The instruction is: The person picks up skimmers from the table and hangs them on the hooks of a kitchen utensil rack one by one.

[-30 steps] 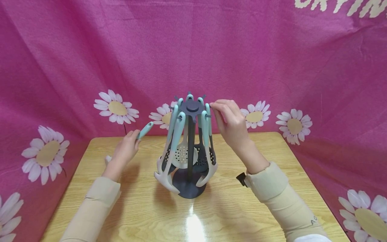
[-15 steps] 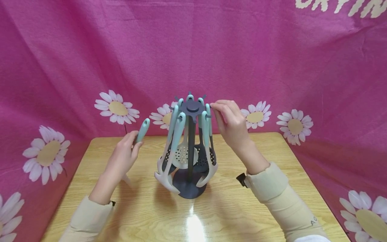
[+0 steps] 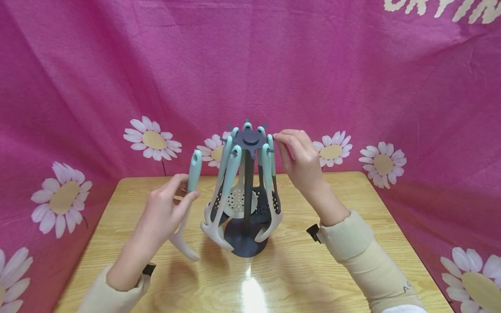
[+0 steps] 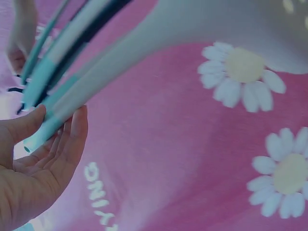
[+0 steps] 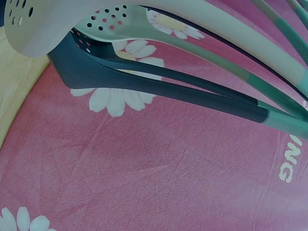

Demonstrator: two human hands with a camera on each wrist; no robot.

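Note:
My left hand (image 3: 162, 211) holds a slotted kitchen utensil (image 3: 195, 169) by its mint handle, left of the dark utensil stand (image 3: 247, 191). The handle points up, its hanging hole showing at the top, while the pale grey head curves down toward the table. In the left wrist view, the thumb and fingers hold the handle from both sides, and the broad head (image 4: 207, 24) shows small holes at the right. My right hand (image 3: 301, 161) pinches the tip of a peg on the stand's right side, beside a hanging mint handle (image 3: 270, 141). The right wrist view does not show this hand.
Several mint-handled utensils (image 3: 232, 163) hang around the stand, some with pale heads and some dark. In the right wrist view, a dark utensil (image 5: 159, 89) hangs beside pale slotted ones. The wooden table (image 3: 332, 261) meets a pink flowered cloth (image 3: 250, 65) behind.
My left hand has moved right, closer to the stand, and turned the utensil more upright, bringing its curved head into sight. The right hand has stayed at the peg.

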